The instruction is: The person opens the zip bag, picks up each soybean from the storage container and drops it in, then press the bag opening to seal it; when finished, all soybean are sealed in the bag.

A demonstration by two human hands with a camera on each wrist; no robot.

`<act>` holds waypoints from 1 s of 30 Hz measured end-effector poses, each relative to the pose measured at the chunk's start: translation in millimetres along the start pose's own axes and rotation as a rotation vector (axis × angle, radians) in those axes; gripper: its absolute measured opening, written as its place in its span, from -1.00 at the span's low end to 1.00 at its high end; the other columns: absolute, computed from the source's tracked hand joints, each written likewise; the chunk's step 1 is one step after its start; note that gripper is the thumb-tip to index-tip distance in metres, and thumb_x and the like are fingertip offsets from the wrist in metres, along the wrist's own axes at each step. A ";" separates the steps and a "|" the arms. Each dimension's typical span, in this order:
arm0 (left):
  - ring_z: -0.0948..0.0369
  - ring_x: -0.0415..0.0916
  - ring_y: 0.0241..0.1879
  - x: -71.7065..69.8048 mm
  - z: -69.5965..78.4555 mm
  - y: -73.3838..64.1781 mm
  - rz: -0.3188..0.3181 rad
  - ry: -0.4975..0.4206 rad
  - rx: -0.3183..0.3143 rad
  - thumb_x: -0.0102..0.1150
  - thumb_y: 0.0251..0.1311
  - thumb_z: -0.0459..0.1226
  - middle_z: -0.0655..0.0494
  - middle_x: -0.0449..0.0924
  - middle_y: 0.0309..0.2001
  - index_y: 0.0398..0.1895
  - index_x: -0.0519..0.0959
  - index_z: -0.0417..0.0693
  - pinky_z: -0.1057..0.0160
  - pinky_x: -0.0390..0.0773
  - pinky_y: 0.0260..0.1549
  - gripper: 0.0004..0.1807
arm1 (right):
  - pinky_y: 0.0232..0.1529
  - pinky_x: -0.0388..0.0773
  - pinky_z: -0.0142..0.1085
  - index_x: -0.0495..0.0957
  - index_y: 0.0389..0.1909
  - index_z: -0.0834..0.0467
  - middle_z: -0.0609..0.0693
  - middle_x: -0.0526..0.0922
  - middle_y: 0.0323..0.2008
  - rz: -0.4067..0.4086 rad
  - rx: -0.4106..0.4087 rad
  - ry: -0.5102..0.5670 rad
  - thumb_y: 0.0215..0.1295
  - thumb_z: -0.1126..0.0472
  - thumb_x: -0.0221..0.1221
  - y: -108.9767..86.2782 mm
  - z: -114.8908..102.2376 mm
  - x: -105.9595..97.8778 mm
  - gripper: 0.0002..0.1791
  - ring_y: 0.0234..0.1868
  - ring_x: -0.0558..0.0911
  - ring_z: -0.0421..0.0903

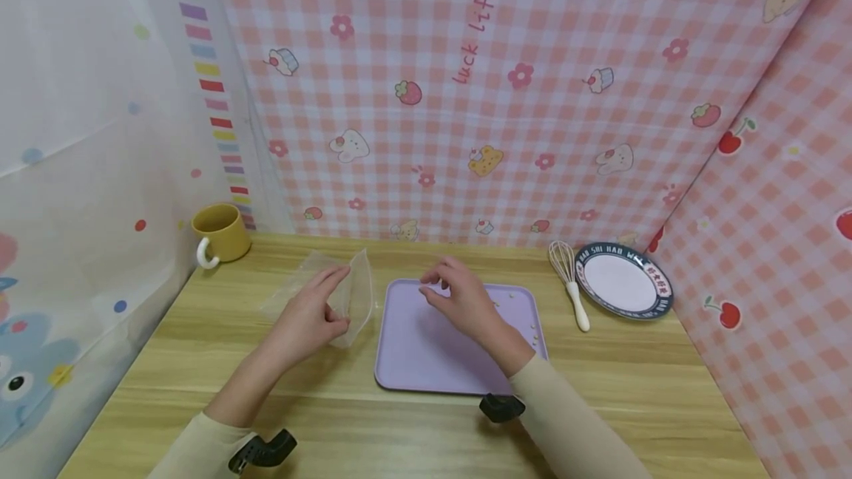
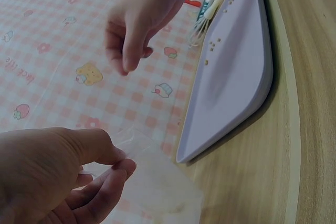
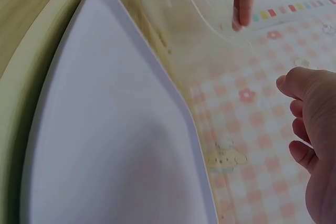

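Observation:
My left hand (image 1: pixel 309 316) pinches a clear plastic bag (image 1: pixel 362 290) near its mouth, left of a lilac tray (image 1: pixel 426 361). In the left wrist view, the thumb and fingertips of this hand meet at the bag's edge, and the bag (image 2: pixel 163 187) hangs beside them. My right hand (image 1: pixel 462 300) hovers over the tray's upper part, fingers loosely bent, thumb and forefinger slightly apart with nothing visible between them. Several small beige bits (image 2: pixel 212 45) lie toward the tray's far right side. A few tiny specks (image 3: pixel 164 40) show low in the bag.
A white whisk (image 1: pixel 571 287) lies right of the tray, beside a round plate (image 1: pixel 622 281) with a dark lettered rim. At the table's back left stands a yellow mug (image 1: pixel 226 231). Patterned cloth (image 1: pixel 426 131) hangs behind and at both sides of the wooden table (image 1: pixel 333 420).

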State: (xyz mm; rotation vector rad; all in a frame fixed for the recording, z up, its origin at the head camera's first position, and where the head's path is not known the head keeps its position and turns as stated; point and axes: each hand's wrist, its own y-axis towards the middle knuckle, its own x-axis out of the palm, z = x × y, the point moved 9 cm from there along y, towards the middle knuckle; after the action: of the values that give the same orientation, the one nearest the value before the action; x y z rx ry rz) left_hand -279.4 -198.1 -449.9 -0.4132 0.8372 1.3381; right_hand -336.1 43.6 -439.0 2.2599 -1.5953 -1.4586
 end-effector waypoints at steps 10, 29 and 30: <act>0.39 0.62 -0.43 0.8 -3.0 0.4 0.003 0.008 0.004 0.51 0.14 -0.51 -0.22 0.33 0.60 0.68 0.31 -0.28 0.31 0.67 -0.37 -0.02 | -0.18 0.62 -0.20 0.79 -0.09 0.21 -0.03 0.67 -0.17 -0.034 0.067 -0.062 0.36 0.35 0.51 -29.1 29.4 -23.2 -0.83 -0.20 0.64 0.02; 0.39 0.62 -0.43 0.5 -3.4 0.1 0.010 0.010 0.001 0.52 0.15 -0.50 -0.23 0.31 0.61 0.67 0.32 -0.27 0.32 0.67 -0.39 -0.03 | -0.16 0.60 -0.17 0.77 -0.13 0.25 0.02 0.65 -0.20 -0.039 0.118 -0.144 0.25 0.40 0.55 -80.3 77.4 -51.6 -0.79 -0.22 0.62 0.01; 0.39 0.62 -0.43 0.8 -3.4 0.3 0.009 0.010 0.002 0.52 0.15 -0.50 -0.23 0.31 0.61 0.67 0.32 -0.28 0.32 0.67 -0.39 -0.03 | -0.16 0.60 -0.17 0.77 -0.12 0.25 0.02 0.65 -0.20 -0.047 0.133 -0.150 0.26 0.39 0.54 -82.1 79.7 -52.3 -0.79 -0.20 0.62 0.01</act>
State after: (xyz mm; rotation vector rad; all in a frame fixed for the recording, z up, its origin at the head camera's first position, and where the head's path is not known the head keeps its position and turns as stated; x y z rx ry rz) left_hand -280.6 -199.9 -452.7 -0.4154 0.8492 1.3447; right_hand -332.8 158.9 -489.1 2.3226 -1.7413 -1.6153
